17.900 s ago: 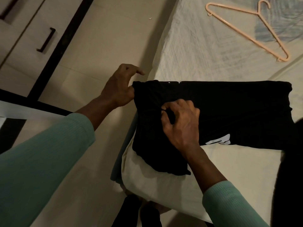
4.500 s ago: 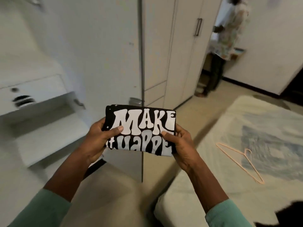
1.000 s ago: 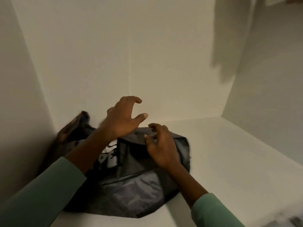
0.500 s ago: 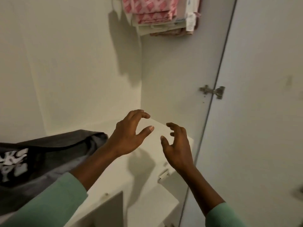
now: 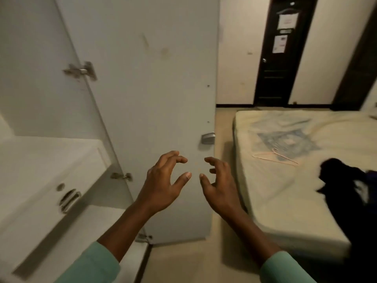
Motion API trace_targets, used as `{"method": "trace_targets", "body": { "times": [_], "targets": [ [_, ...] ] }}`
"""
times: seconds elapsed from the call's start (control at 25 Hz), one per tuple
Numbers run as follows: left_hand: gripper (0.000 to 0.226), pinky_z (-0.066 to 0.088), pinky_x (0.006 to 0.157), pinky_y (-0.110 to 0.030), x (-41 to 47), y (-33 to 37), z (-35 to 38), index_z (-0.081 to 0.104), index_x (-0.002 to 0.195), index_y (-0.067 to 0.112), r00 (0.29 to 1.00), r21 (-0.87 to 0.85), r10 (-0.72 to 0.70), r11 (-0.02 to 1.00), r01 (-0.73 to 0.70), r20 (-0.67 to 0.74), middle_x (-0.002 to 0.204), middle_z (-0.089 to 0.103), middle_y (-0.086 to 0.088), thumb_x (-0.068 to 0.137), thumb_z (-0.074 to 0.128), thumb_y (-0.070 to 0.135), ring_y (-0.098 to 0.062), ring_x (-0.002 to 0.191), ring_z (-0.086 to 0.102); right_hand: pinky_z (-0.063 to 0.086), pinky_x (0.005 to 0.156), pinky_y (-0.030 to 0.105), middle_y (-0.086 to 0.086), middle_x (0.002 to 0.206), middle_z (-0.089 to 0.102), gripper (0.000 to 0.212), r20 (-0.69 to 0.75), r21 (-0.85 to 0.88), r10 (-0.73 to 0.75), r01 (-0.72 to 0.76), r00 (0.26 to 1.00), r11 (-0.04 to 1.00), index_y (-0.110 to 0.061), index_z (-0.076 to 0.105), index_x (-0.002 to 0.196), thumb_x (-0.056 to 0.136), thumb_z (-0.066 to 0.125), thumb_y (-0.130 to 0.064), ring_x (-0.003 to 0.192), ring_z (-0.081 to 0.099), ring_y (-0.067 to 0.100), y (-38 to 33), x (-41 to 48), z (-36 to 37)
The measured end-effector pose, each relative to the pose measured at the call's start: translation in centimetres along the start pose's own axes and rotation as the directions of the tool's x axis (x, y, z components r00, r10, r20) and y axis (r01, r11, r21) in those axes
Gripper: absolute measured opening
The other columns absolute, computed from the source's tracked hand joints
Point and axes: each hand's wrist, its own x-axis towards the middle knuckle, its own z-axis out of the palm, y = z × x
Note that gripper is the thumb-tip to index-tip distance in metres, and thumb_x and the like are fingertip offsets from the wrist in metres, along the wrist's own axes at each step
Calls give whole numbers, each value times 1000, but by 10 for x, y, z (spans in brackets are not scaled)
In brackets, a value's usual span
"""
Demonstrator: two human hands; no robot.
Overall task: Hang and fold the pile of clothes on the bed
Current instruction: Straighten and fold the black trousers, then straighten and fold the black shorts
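Black clothes (image 5: 346, 193) lie on the bed (image 5: 275, 193) while left hand (image 5: 163, 184) and right hand (image 5: 221, 186) hover empty, fingers (image 5: 175, 159) loosely curled.

Crumpled black fabric clothes pile (image 5: 344, 193) lies on rt side of cream-sheeted bed (image 5: 271, 205), partly cut off at frame edge. 1 thin peach plastic hanger (image 5: 274, 158) lies flat nearby, apart from pile.

A mint-green left sleeve (image 5: 89, 264) and matching right sleeve (image 5: 285, 269) end partway up bare forearms.
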Motion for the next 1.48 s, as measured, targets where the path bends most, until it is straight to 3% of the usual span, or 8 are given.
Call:
{"method": "trace_targets", "body": {
  "times": [0.24, 0.48, 0.64, 0.8, 0.92, 1.04, 1.16, 1.48],
  "targets": [
    [43, 44, 111, -36, 48, 33, 176, 61, 131, 34, 962, -226, 119, 972, -63, 244, 152, 48, 11, 94, 61, 56, -5, 139, 46, 57, 98, 39, -10, 145, 42, 48, -127, -109, 254, -268, 959, 957, -33, 45, 145, 101, 63, -30, 125, 54, 9, 129, -5, -95],
    [36, 44, 111, -42, 110, 53, 328, 61, 127, 38, 858, -375, 206, 927, -18, 470, 152, 48, 9, 94, 67, 50, -14, 137, 51, 56, 95, 41, -5, 146, 42, 48, -290, -188, 499, -560, 816, 807, -31, 46, 144, 100, 62, -24, 125, 58, 16, 231, 1, -172],
    [46, 44, 110, -42, 134, 63, 404, 59, 130, 36, 753, -422, 284, 907, -10, 594, 150, 48, 7, 91, 57, 61, -14, 136, 51, 54, 99, 40, -2, 148, 40, 46, -376, -160, 609, -697, 698, 699, -28, 46, 146, 102, 61, -24, 127, 54, 16, 279, -1, -201],
    [37, 45, 110, -44, 142, 66, 475, 57, 131, 35, 648, -408, 314, 913, -6, 694, 150, 48, 8, 97, 65, 48, -15, 137, 51, 52, 99, 35, -3, 146, 39, 44, -384, -99, 682, -762, 622, 640, -31, 46, 145, 103, 60, -26, 126, 52, 16, 324, -8, -219],
    [38, 43, 111, -43, 156, 69, 533, 55, 133, 34, 587, -369, 297, 929, 4, 753, 157, 39, 8, 98, 65, 47, -15, 143, 44, 52, 104, 37, -3, 145, 40, 44, -380, -31, 765, -833, 521, 552, -30, 48, 143, 102, 62, -25, 128, 51, 17, 374, 2, -245],
    [41, 41, 114, -46, 183, 74, 593, 53, 135, 34, 551, -309, 269, 951, -21, 790, 163, 30, 9, 99, 64, 47, -14, 152, 31, 51, 103, 36, 0, 148, 40, 46, -353, -29, 799, -859, 487, 511, -28, 48, 144, 101, 64, -28, 128, 50, 17, 436, 27, -279],
    [46, 43, 113, -45, 220, 84, 660, 50, 140, 32, 518, -215, 205, 976, -42, 831, 161, 33, 7, 99, 64, 47, -15, 147, 39, 52, 105, 42, 0, 149, 40, 49, -314, -51, 822, -873, 475, 485, -29, 47, 145, 100, 66, -32, 129, 53, 20, 513, 69, -319],
    [61, 37, 108, -25, 301, 136, 872, 41, 150, 25, 385, 21, -92, 983, 184, 918, 155, 44, 3, 98, 67, 45, -15, 140, 46, 48, 110, 39, 6, 157, 32, 68, -205, -4, 887, -906, 414, 422, -25, 31, 157, 100, 67, -25, 138, 50, 28, 734, 178, -413]
  ]
}}
